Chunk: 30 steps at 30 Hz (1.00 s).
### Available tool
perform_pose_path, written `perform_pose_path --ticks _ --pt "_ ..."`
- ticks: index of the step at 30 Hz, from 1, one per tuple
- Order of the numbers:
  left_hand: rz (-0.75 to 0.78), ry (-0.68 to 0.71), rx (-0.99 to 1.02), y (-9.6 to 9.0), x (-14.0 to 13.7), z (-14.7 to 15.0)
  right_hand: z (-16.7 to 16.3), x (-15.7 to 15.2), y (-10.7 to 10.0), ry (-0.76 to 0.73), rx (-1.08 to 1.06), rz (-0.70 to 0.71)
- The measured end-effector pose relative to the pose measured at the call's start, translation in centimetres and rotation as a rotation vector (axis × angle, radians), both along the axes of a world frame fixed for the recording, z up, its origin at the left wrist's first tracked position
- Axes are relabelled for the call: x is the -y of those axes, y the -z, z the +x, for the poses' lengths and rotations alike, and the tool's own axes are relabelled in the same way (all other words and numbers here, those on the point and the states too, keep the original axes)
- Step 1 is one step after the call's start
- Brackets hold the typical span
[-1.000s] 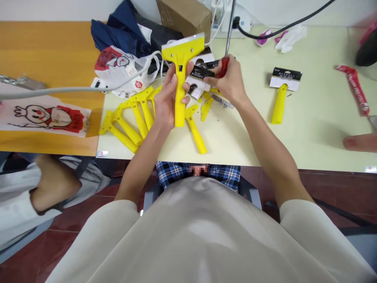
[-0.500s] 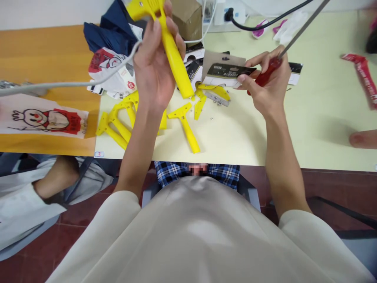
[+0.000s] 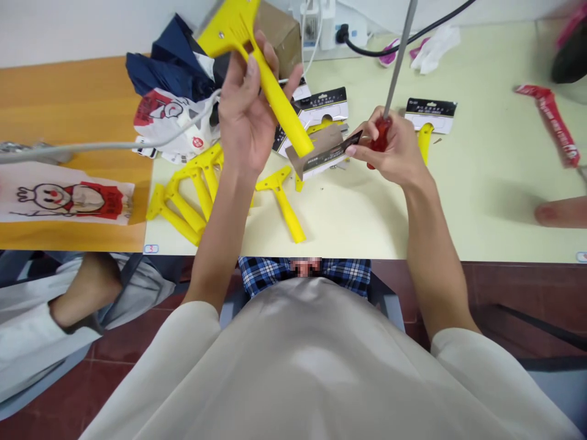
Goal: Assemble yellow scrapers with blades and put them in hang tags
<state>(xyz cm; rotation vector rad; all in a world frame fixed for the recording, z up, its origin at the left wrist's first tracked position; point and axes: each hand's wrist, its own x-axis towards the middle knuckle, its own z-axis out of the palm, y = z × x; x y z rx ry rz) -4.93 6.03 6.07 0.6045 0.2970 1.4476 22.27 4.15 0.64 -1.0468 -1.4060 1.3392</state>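
Observation:
My left hand (image 3: 250, 110) is closed around a yellow scraper (image 3: 279, 101), its wide head up and its handle end pointing down to the right. My right hand (image 3: 389, 146) grips a screwdriver (image 3: 380, 143) by its red handle, the shaft standing upward. Between the same hand's thumb and fingers is a folded cardboard package card (image 3: 328, 160). The card's left part meets the scraper's handle end in view; whether they touch I cannot tell. Below lies another yellow scraper (image 3: 287, 205) on the table, and several more yellow scrapers (image 3: 186, 208) lie left of it, partly behind my left forearm.
Other package cards (image 3: 431, 115) lie behind my hands, one with a yellow handle below it. Small screws (image 3: 322, 189) are scattered on the table. A white cable (image 3: 114, 131) crosses at left. A power strip (image 3: 353, 27) stands behind. Another person's finger (image 3: 559, 212) rests at right.
My right hand has moved left, bringing the package card to the scraper's handle end. The screwdriver shaft now stands more upright. The scraper has shifted slightly to the right and down.

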Motion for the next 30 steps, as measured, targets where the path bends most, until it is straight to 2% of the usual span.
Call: perform_pose_path --ticks 4,8,11,15,16,17,19,22,24,27,30 --pt "0.003 0.013 0.019 0.7 1.4 -0.1 -0.3 0.2 0.4 -0.101 0.173 0.095" --pt "-0.007 -0.044 -0.117 1.9 2.4 0.3 -1.2 0.5 0.6 -0.077 0.152 0.07" --pt "0.026 -0.062 -0.24 3.8 2.4 0.7 -2.1 0.7 0.8 -0.045 0.093 0.041" --pt "0.158 -0.113 -0.352 7.0 0.3 -0.1 -3.4 0.8 1.1 0.006 0.029 0.078" --pt "0.247 -0.141 -0.339 7.8 -0.5 -0.5 -3.7 0.8 1.2 0.028 0.017 0.082" --pt "0.331 -0.112 -0.358 8.5 -1.2 -1.0 -3.9 0.8 1.3 0.049 0.001 0.08" --pt "0.4 -0.122 -0.411 9.4 -2.2 -1.6 -4.4 1.0 1.5 0.071 -0.036 0.054" --pt "0.297 -0.236 -0.457 9.8 -2.3 -1.2 -4.9 1.4 1.6 0.082 -0.085 -0.014" --pt "0.296 -0.264 -0.437 9.8 -1.8 -0.5 -5.3 1.6 1.6 0.101 -0.126 -0.028" --pt "0.39 -0.231 -0.342 9.5 -1.1 0.4 -5.8 1.6 1.9 0.14 -0.177 -0.021" --pt "0.418 -0.164 -0.319 8.4 0.1 0.5 -5.7 1.5 2.2 0.143 -0.199 -0.019"
